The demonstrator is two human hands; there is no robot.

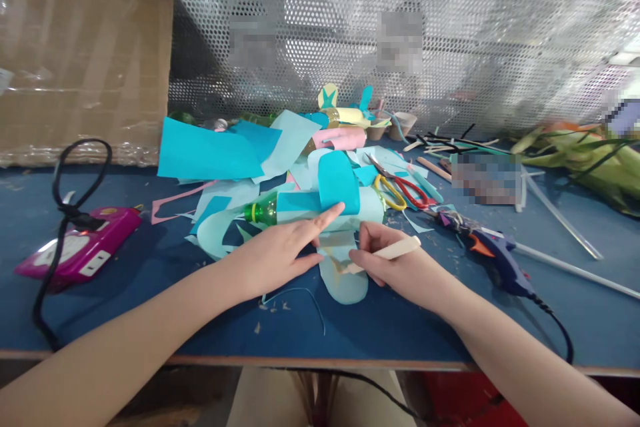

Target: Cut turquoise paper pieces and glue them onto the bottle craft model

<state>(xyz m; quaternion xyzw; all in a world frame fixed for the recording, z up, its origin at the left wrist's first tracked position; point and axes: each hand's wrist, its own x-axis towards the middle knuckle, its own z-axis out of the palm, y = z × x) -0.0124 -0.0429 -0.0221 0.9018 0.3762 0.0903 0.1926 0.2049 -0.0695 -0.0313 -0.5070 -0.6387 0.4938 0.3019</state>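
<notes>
A green plastic bottle (pixel 263 211) wrapped in light blue and turquoise paper lies on its side on the blue table (pixel 150 280). My left hand (pixel 280 255) rests on it, fingers stretched out and pressing the paper down. A light blue rounded paper piece (pixel 345 283) sticks out from under the bottle toward me. My right hand (pixel 387 260) is closed on a wooden stick (pixel 395 250), whose tip touches that paper piece where there is a brownish smear.
A blue glue gun (pixel 493 250) with its cable lies right of my hand. Scissors with red and yellow handles (pixel 400 190) sit behind the bottle among paper scraps (pixel 215 150). A pink power strip (pixel 83 247) is at left, cardboard (pixel 85 67) behind, green leaves (pixel 590 160) at far right.
</notes>
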